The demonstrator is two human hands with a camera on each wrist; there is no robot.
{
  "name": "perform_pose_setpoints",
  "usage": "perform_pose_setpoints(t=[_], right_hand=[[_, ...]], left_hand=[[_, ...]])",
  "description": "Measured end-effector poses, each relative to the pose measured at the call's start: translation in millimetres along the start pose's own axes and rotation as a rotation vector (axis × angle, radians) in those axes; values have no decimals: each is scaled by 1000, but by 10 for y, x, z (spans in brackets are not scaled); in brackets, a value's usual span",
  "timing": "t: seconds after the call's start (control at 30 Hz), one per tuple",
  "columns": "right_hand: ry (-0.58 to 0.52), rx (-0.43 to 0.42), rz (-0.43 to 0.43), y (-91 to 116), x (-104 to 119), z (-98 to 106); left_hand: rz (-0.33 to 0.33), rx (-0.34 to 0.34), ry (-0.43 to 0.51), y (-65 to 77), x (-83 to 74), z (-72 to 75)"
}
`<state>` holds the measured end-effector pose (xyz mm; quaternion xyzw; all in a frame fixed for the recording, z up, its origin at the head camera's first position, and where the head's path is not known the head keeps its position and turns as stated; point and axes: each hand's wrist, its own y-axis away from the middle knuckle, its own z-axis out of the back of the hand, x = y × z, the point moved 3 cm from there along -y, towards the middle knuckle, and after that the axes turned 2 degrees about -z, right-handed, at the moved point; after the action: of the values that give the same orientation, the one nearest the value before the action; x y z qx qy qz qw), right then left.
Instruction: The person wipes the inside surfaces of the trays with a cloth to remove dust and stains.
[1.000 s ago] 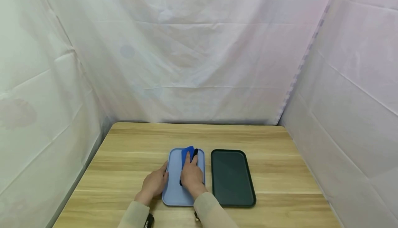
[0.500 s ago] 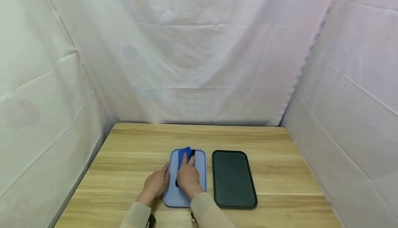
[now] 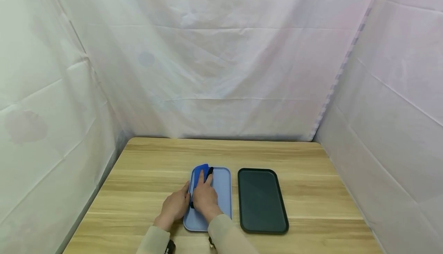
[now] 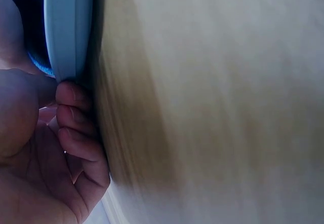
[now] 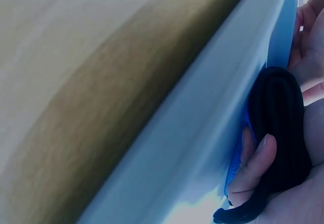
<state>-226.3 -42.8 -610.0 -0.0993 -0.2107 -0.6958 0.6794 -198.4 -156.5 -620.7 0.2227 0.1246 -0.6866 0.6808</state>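
Head view: the right hand (image 3: 205, 197) grips a folded blue-and-black fabric piece (image 3: 199, 168) on the left side of a pale-blue rectangular tray (image 3: 223, 192), two fingers stretched forward. The left hand (image 3: 175, 204) holds that tray's left rim; a dark-green rectangular tray (image 3: 261, 202) sits just beside, on the wood-grain tabletop (image 3: 149, 161). Left wrist: curled fingers meet the rim. Right wrist: fingers clasp the fabric's black part.

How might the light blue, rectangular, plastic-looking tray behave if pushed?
The tray is probably stiff: its raised rim looks even. It likely slides rather than rolls, lying flat on the wood-grain table. Low and broad, it seems unlikely to tip.
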Motion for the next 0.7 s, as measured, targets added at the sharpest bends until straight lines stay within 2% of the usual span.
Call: perform_pose_setpoints(t=[0.33, 0.7], right_hand=[[-7, 2, 20, 10, 40, 20], [19, 21, 19, 40, 50, -10]], left_hand=[[-15, -38, -32, -4, -12, -4], [11, -17, -8, 7, -17, 13]])
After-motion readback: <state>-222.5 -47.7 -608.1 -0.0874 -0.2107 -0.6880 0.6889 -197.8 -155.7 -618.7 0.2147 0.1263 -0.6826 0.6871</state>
